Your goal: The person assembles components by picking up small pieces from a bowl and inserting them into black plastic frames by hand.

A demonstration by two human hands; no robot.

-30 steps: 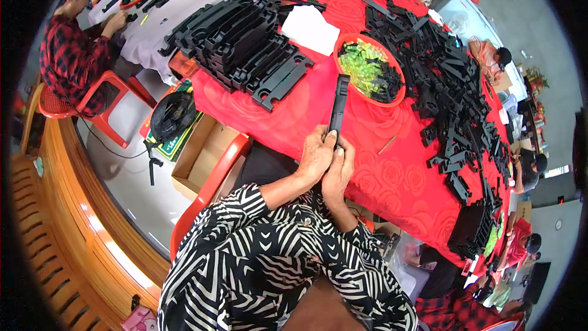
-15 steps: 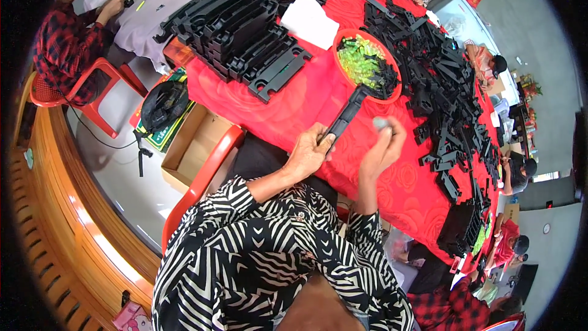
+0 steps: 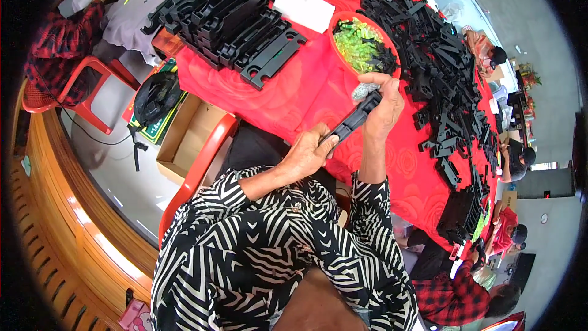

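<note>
Bar point(image 3: 350, 122) is held over the cloth point(image 3: 404, 162), our left hand point(image 3: 310, 149) clamped on its near end, right hand point(image 3: 384, 109) by the far tip, grip hard to tell. Sloppy pinch, we might drop it.

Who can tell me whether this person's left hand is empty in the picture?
No, the left hand grips the near end of a long black part, with the thumb and fingers closed on it.
</note>
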